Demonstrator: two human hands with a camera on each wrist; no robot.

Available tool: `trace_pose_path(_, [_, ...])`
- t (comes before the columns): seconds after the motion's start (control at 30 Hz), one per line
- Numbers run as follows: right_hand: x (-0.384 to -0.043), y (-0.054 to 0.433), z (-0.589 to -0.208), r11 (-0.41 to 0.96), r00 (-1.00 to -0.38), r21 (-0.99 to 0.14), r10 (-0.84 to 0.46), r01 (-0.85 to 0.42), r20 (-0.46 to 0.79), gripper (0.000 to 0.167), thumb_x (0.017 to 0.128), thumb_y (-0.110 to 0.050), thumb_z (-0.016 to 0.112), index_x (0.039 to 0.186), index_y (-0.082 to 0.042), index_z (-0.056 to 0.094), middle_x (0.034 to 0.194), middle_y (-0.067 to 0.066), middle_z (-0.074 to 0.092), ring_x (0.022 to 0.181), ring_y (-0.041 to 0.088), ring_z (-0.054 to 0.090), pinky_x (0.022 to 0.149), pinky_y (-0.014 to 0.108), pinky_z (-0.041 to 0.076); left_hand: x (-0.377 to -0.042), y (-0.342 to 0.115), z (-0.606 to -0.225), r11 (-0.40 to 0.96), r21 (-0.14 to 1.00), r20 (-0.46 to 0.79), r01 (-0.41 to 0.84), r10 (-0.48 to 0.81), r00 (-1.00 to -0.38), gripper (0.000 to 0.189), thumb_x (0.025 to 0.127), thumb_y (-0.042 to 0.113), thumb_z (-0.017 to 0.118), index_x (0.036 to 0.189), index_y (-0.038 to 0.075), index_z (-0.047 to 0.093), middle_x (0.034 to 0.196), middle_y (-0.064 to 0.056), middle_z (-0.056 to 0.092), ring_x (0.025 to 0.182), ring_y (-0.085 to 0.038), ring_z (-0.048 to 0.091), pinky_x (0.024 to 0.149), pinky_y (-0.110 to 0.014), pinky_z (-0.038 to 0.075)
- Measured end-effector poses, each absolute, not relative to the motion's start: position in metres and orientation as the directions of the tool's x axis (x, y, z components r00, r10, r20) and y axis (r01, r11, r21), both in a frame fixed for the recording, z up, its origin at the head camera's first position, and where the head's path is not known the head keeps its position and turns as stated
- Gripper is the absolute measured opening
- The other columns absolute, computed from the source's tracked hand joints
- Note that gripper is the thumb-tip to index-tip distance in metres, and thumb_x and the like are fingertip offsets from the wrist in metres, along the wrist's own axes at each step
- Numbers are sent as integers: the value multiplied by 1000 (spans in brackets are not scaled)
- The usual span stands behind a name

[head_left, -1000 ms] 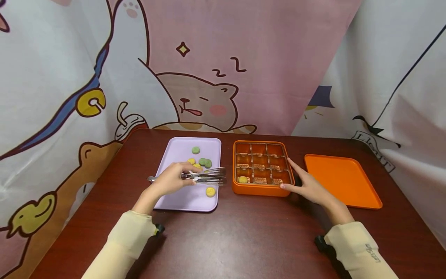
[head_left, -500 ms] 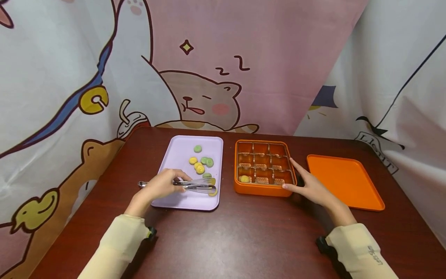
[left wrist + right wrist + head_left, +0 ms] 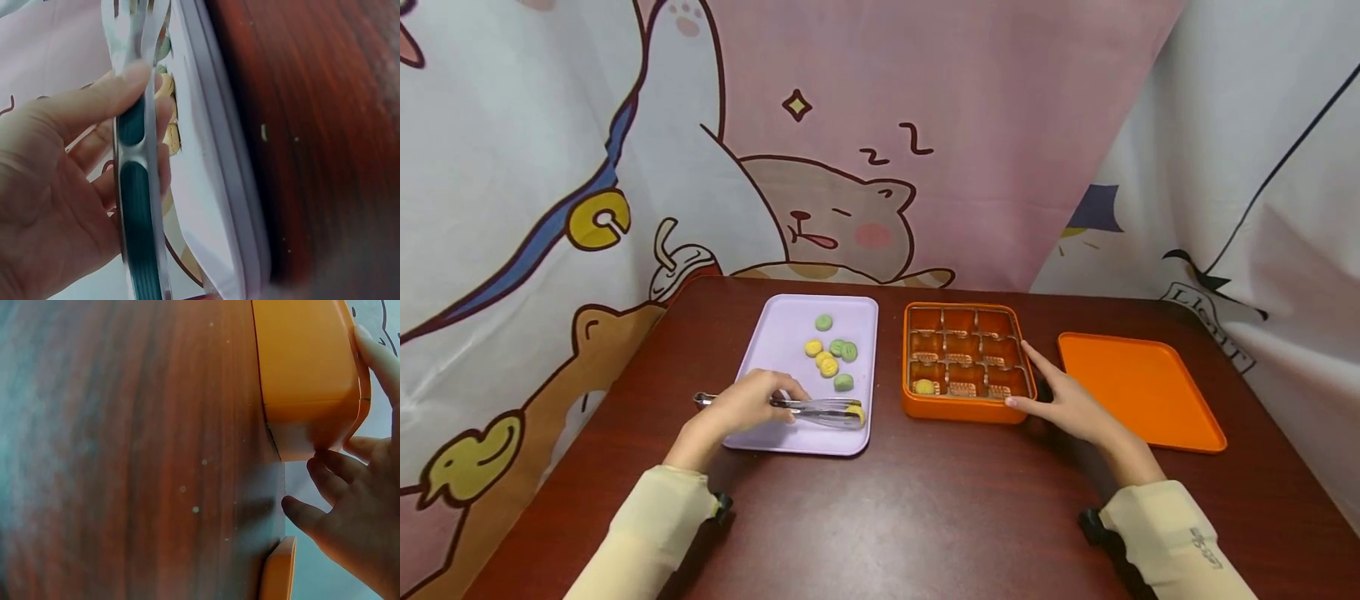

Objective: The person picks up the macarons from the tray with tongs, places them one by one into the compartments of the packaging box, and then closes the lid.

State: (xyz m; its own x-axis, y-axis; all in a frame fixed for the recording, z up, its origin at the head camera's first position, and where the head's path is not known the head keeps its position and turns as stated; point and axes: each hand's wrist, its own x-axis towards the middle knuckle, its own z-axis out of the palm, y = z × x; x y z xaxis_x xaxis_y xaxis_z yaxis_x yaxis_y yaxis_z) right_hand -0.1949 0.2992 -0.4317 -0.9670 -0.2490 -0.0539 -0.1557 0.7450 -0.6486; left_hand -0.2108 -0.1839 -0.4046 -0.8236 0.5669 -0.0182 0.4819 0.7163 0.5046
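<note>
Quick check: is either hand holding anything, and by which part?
The left hand grips the tongs by the green-inlaid handle, thumb near the inlay's front end. The right hand only rests against the right side of the orange box.

Cloth (image 3: 992,150) printed with a sleeping bear (image 3: 850,221) hangs behind the reddish-brown table (image 3: 917,517).

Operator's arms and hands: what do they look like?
Left hand and right hand: no gloves. Left sleeve and right sleeve: pale cream, wide cuffs. Dark lettering on the right one, too small to read reliably. Black device at each cuff.
</note>
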Motion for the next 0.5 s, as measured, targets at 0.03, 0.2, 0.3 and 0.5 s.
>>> trace_pose_path(0.03, [-195,299,-432,745,-967,-648,-249,-157,-53,101,91,-46,68,162,-21,1,164,26,15,144,56,23,107,76,24,-211,-183,-405,719,498,-12,485,565,-825,24,76,2,80,97,14,78,96,1,76,92,-16,66,81,-36,50])
trace_pose_path(0.2, [-195,299,-432,741,-967,-653,-250,-156,-53,101,91,-46,68,162,-21,1,165,26,15,144,56,22,106,76,23,-212,-182,-403,731,478,16,487,547,-837,19,79,4,79,93,16,78,94,3,77,94,-16,68,81,-35,51])
trace_pose_path(0.3, [-195,299,-431,740,-967,-654,-250,-158,-50,100,91,-46,68,162,-21,2,165,25,15,145,55,22,107,76,23,-214,-180,-397,720,495,37,486,542,-840,19,80,2,77,96,13,78,97,0,77,91,-17,68,79,-34,51])
trace_pose_path(0.5, [-193,298,-431,751,-967,-638,-251,-166,-44,100,91,-46,68,162,-19,3,164,27,17,143,56,25,106,76,25,-224,-171,-385,702,525,96,482,514,-853,19,82,1,75,100,8,77,103,-7,76,83,-16,67,73,-29,51])
